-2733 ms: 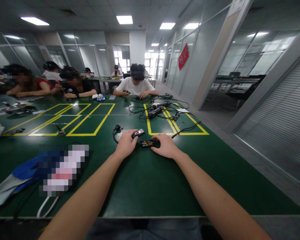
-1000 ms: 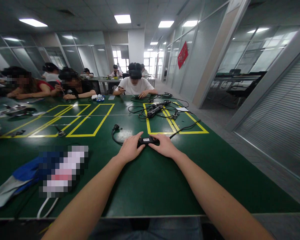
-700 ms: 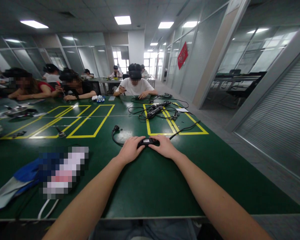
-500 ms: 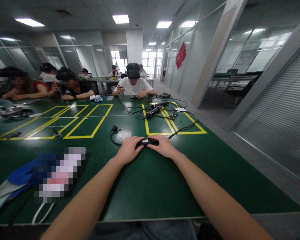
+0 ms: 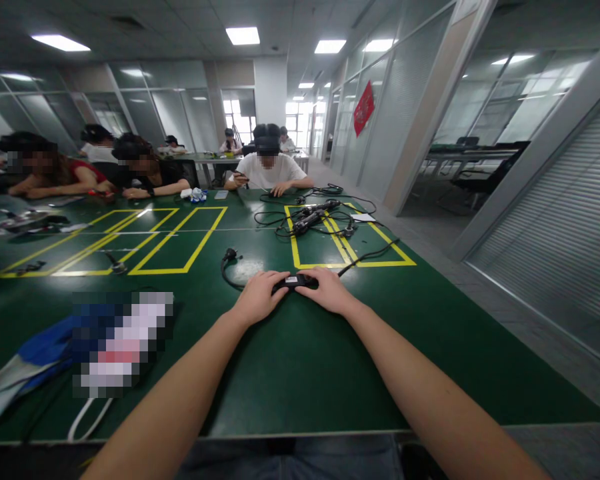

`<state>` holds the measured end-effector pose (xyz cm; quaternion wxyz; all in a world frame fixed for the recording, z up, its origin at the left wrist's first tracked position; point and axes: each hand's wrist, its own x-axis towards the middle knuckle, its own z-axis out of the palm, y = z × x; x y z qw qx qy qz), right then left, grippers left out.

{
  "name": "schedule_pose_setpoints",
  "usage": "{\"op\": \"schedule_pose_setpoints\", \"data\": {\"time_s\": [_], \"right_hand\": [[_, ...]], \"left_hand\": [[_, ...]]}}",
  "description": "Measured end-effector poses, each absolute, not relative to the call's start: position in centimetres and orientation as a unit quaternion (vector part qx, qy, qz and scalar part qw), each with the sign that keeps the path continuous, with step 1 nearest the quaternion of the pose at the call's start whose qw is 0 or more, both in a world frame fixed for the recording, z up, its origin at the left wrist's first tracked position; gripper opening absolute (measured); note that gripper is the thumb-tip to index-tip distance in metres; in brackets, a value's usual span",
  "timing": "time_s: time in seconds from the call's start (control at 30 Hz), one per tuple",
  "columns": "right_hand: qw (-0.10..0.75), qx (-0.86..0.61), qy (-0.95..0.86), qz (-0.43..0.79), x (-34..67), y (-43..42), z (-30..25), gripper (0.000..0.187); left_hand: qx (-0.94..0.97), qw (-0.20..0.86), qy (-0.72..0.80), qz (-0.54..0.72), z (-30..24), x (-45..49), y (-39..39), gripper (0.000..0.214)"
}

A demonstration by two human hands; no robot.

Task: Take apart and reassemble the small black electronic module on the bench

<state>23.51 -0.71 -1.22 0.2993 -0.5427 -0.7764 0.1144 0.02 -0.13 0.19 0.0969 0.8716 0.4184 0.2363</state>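
Note:
A black power adapter (image 5: 292,280) with a white label on top lies on the green table (image 5: 300,373) between my hands. The fingers of my left hand (image 5: 260,295) are closed around its left end, while my right hand (image 5: 329,290) grips the right end. From the left side a black cord curves up to a power plug (image 5: 231,255) on the tabletop. Another cord (image 5: 367,257) runs from the right end toward the far right. The adapter's ends and underside are hidden by my fingers.
Yellow tape (image 5: 207,240) marks rectangles on the table. Farther back lie more black adapters with tangled cords (image 5: 313,217) and a white paper (image 5: 363,218). A blue-and-grey cloth item (image 5: 40,347) and a blurred pouch-like item (image 5: 125,347) sit left. Across the table, a person in white (image 5: 267,167) works.
Both my hands stay on the adapter with almost no movement. At the far left, a person's raised hand with a red item has come down to the table. The view has shifted slightly.

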Motion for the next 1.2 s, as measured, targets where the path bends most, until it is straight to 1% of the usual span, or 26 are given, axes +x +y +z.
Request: {"op": "schedule_pose_setpoints", "data": {"time_s": [0.23, 0.47, 0.73, 0.93, 1.2], "right_hand": [[0.284, -0.549, -0.779, 0.103, 23.56, -0.49, -1.4, 0.037], [0.299, -0.548, -0.773, 0.116, 23.66, -0.34, -1.63, 0.039], [0.294, -0.548, -0.776, 0.106, 23.66, -0.21, -1.76, 0.039], [0.293, -0.554, -0.772, 0.106, 23.58, -0.36, -1.65, 0.039], [0.293, -0.546, -0.777, 0.11, 23.72, -0.32, -1.72, 0.038]], "left_hand": [[0.869, 0.107, 0.42, 0.237, -0.06, -0.1, 0.2, 0.042], [0.868, 0.116, 0.415, 0.247, 0.13, -0.21, 0.28, 0.043], [0.858, 0.125, 0.435, 0.244, 0.62, -0.1, 0.1, 0.044], [0.847, 0.141, 0.458, 0.23, 0.81, -0.05, 0.1, 0.046], [0.83, 0.155, 0.476, 0.246, 0.51, -0.32, 0.41, 0.053]]}}
